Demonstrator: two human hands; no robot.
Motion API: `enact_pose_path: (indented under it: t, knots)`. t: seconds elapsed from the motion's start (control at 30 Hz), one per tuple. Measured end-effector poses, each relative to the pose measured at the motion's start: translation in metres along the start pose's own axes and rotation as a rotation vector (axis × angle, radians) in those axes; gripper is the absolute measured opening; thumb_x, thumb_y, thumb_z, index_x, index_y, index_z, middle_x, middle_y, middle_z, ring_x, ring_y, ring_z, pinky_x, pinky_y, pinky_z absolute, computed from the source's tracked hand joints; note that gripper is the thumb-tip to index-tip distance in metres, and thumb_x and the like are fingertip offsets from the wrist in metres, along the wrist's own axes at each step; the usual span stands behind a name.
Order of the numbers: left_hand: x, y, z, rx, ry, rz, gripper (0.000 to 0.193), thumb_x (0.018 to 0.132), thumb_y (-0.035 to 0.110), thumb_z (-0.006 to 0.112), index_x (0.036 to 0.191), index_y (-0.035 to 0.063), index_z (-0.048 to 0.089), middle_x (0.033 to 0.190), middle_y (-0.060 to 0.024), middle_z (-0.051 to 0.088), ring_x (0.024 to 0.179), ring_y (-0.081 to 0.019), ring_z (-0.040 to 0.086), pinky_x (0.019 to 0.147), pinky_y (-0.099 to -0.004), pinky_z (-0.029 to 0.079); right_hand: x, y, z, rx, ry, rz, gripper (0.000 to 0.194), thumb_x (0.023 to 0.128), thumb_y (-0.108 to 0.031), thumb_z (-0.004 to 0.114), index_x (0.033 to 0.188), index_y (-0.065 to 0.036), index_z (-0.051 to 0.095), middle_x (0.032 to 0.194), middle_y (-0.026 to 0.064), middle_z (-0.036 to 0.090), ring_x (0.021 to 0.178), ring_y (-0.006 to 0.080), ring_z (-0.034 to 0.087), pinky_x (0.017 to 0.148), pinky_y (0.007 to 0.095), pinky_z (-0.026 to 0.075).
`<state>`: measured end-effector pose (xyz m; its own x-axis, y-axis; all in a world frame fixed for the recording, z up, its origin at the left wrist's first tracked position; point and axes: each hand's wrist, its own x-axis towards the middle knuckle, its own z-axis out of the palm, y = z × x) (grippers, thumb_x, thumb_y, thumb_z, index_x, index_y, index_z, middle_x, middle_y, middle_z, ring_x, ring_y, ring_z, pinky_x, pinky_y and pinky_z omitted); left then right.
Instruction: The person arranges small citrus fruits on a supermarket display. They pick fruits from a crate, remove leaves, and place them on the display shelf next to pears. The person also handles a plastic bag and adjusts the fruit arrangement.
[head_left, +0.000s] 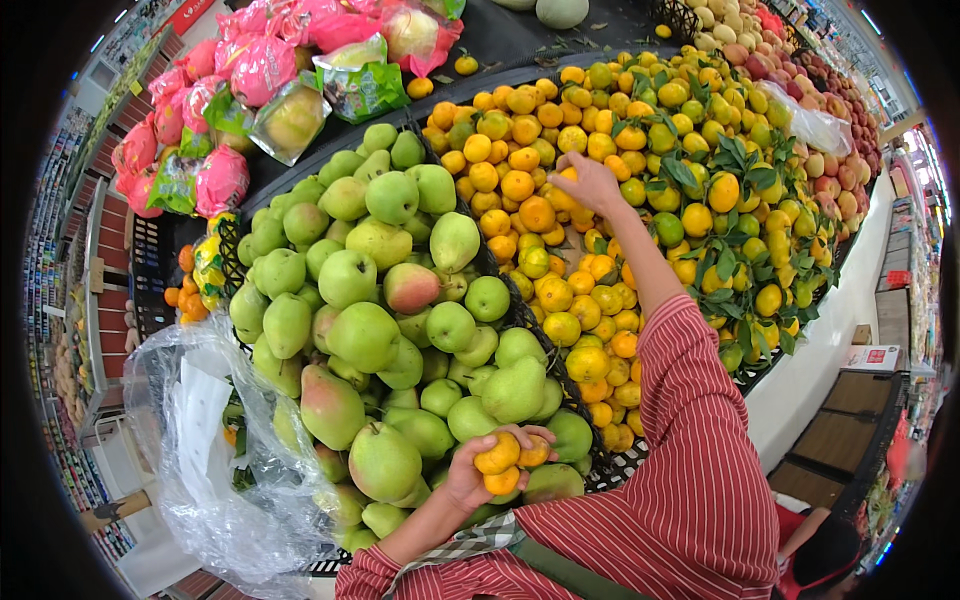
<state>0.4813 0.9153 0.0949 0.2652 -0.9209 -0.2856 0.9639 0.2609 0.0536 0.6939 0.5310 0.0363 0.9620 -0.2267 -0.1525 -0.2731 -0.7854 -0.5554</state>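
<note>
My left hand (466, 472) is cupped around three small orange mandarins (497, 453), held above the near edge of a heap of green pears (360, 330). Some of those pears have a red blush. Farther off, my right hand (592, 184) reaches into a heap of loose mandarins (536, 214). Its fingers curl around a mandarin (568, 173) that is partly hidden by the hand. Just below that hand, a brown patch (574, 247) shows between the fruit.
A clear plastic bag (247, 465) with leafy fruit inside lies left of the pears. Pink-wrapped fruit (262, 71) fills the far left. Leafy yellow-green citrus (697, 217) and peaches (821, 172) lie to the right. A black mesh divider (525, 315) separates pears from mandarins. Another person (810, 532) is at lower right.
</note>
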Motion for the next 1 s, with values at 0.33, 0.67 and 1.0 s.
enact_pose_path:
  t: [0.33, 0.67, 1.0]
  knots:
    - [0.0, -0.001, -0.001, 0.037, 0.065, 0.009, 0.045, 0.082, 0.045, 0.052, 0.098, 0.0024, 0.057, 0.124, -0.0221, 0.042, 0.113, -0.0404, 0.048, 0.061, -0.0342, 0.054, -0.077, -0.002, -0.008, 0.045, -0.044, 0.012, 0.036, 0.081, -0.038, 0.07, 0.09, -0.004, 0.072, 0.088, 0.0136, 0.069, 0.082, 0.027, 0.065, 0.076, 0.0364, 0.051]
    - [0.0, 0.0, 0.001, 0.009, 0.065, 0.003, 0.045, 0.084, 0.045, 0.051, 0.098, 0.0021, 0.057, 0.124, -0.0222, 0.042, 0.114, -0.0413, 0.048, 0.063, -0.0341, 0.053, -0.001, 0.03, 0.045, 0.057, 0.106, 0.06, 0.063, 0.078, -0.047, 0.07, 0.122, -0.004, 0.058, 0.114, 0.0198, 0.056, 0.11, 0.0334, 0.054, 0.094, 0.0396, 0.044]
    - [0.0, -0.001, -0.001, -0.003, 0.037, 0.019, 0.046, 0.082, 0.045, 0.053, 0.095, 0.0008, 0.059, 0.122, -0.0219, 0.044, 0.116, -0.0386, 0.047, 0.064, -0.0325, 0.055, -0.082, -0.015, 0.013, 0.561, -0.099, -0.137, 0.038, 0.076, -0.034, 0.073, 0.098, -0.005, 0.061, 0.095, 0.0125, 0.062, 0.091, 0.0234, 0.058, 0.082, 0.0343, 0.046]
